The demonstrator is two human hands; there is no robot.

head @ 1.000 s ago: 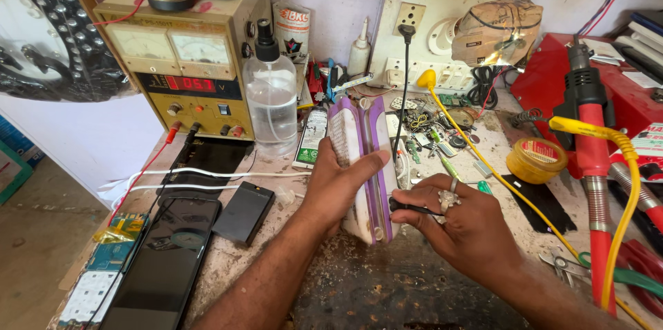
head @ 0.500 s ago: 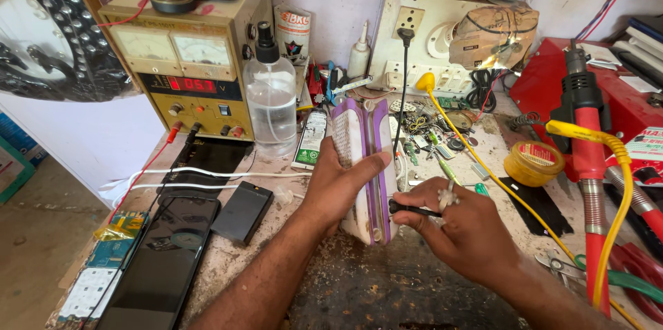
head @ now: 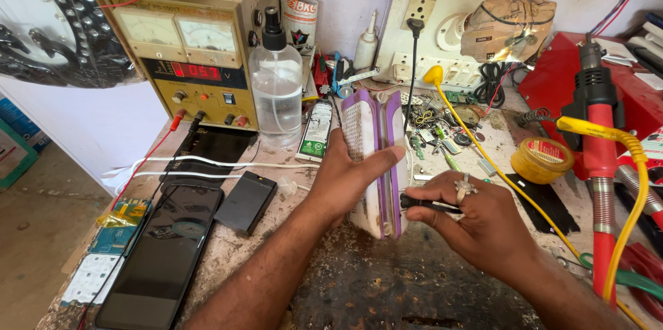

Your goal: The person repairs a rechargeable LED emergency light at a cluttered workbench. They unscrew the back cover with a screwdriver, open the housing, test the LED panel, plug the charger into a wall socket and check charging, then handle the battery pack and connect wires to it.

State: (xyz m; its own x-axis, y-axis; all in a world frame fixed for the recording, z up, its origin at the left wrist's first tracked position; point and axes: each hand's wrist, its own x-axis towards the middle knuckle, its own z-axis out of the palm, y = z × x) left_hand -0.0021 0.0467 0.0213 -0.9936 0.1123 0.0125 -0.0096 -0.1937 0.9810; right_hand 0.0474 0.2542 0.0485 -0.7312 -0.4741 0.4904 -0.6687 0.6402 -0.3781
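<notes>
My left hand [head: 347, 176] grips a purple and white device [head: 373, 138] that stands on edge on the worn workbench [head: 387, 288], thumb across its side. My right hand [head: 469, 223], with a ring on one finger, pinches a thin black-handled tool [head: 420, 203] whose tip meets the device's purple side near its lower end. What kind of tool it is I cannot tell.
A yellow bench power supply [head: 197, 53] and a clear spray bottle [head: 276, 85] stand at the back. Dark phones [head: 166, 254] and a black battery [head: 244, 202] lie left. A yellow tape roll [head: 542, 159], a red hot-air gun [head: 599, 157] with yellow cable, and a socket board [head: 435, 33] are right.
Both hands have stayed on the device and tool with only a slight shift; the view has drifted a little.
</notes>
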